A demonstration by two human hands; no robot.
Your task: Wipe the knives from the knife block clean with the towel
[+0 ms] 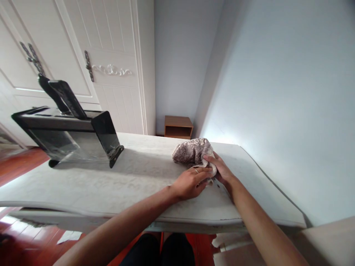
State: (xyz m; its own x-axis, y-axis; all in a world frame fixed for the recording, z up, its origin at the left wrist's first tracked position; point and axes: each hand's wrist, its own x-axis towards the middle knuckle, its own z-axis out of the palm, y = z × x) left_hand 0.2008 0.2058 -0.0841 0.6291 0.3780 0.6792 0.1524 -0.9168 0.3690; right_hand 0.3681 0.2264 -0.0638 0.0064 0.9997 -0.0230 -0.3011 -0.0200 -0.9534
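A bunched brown and white cloth (191, 152) rests on the white tabletop (133, 184), right of the middle. My left hand (191, 183), with a ring on one finger, holds the near edge of the cloth with its fingers bent over it. On the cloth's right side my right hand (220, 168) grips it, thumb on top. The two hands are close together, and some fingertips are hidden in the folds. Small dark specks lie on the table beside the right hand.
A black knife holder (66, 125) with clear sides and black-handled knives stands at the table's left. Behind are a white wardrobe (116, 44) and a small brown cabinet (179, 121). A pale wall (288, 92) runs along the right. Paper (69, 236) lies on the red floor.
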